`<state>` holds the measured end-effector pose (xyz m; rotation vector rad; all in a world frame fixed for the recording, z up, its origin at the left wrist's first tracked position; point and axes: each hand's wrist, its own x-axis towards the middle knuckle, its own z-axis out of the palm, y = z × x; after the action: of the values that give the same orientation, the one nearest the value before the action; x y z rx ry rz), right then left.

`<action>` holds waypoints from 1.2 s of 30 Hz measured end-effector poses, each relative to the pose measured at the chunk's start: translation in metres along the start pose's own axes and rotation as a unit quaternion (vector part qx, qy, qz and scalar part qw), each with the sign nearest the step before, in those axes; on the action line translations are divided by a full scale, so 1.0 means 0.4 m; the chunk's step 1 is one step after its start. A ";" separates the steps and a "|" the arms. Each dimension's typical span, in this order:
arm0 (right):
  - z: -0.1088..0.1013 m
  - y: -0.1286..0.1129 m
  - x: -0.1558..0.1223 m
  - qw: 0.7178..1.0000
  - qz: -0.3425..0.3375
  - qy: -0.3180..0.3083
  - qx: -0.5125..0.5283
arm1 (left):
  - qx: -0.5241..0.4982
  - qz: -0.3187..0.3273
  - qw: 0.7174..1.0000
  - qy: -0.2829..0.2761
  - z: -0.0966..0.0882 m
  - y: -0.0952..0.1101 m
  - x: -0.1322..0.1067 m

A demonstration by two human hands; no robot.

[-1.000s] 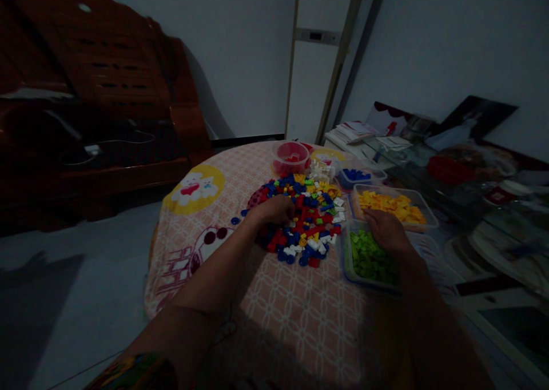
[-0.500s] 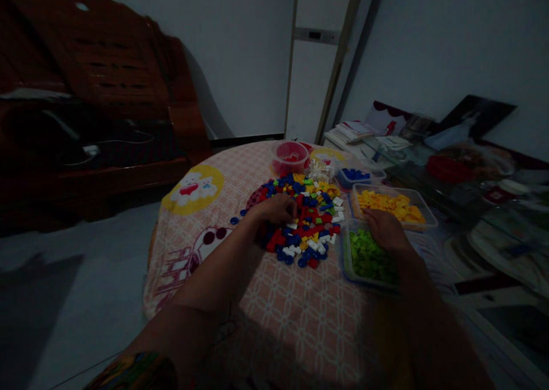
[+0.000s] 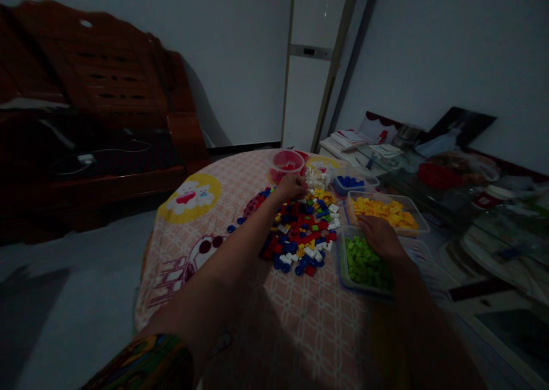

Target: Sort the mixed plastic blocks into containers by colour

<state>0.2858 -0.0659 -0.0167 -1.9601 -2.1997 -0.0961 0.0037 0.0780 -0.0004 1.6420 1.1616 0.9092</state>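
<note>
My left hand (image 3: 293, 187) reaches over the far side of a mixed pile of toy building blocks (image 3: 300, 227), close to a small heap of white blocks (image 3: 316, 177). Its fingers are curled together, and whatever they hold is too small and dim to make out. My right hand (image 3: 380, 234) is at the border between a clear box of green blocks (image 3: 364, 264) and a clear box of yellow blocks (image 3: 388, 211). The fingers there are pressed together, their tips near the boxes' rims; what they hold, if anything, is hidden.
A pink-tinted round tub (image 3: 285, 164) with red pieces stands at the back of the cloth-covered table (image 3: 300, 321). Beside the white heap sits a box of blue blocks (image 3: 349, 183). A cluttered glass table (image 3: 450, 201) adjoins on the right; a wooden bench (image 3: 111, 104) is left.
My left hand has moved from the middle of the pile to its far edge, towards the white heap. My right hand stays by the green and yellow boxes. The view has shifted slightly.
</note>
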 end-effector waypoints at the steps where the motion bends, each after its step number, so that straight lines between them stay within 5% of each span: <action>1: -0.001 -0.001 0.000 1.000 0.003 -0.001 0.000 | -0.062 -0.007 0.998 0.026 0.015 0.011 0.028; 6: 0.003 0.001 0.000 1.000 0.008 0.009 -0.001 | -0.140 0.009 0.989 0.051 0.031 0.035 0.076; 14: 0.002 0.009 0.004 1.000 -0.008 0.001 -0.003 | 0.089 0.056 0.993 -0.048 -0.076 -0.019 -0.100; 21: -0.003 0.001 0.001 1.000 -0.007 0.001 0.004 | 0.373 0.058 0.896 -0.235 -0.110 -0.019 -0.204; 25: -0.004 0.002 0.002 1.000 -0.004 0.001 0.014 | 0.458 0.062 0.861 -0.213 -0.085 -0.038 -0.229; 29: -0.002 0.005 0.001 1.000 -0.007 -0.001 0.015 | 0.426 0.071 0.884 -0.179 -0.079 -0.049 -0.238; 36: 0.010 0.011 -0.001 1.000 -0.011 0.014 0.010 | 0.201 0.063 0.963 -0.170 -0.072 -0.043 -0.178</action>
<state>0.2897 -0.0650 -0.0210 -1.9134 -2.1951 -0.1037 -0.0483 0.0197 -0.0119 2.1212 1.0528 0.4516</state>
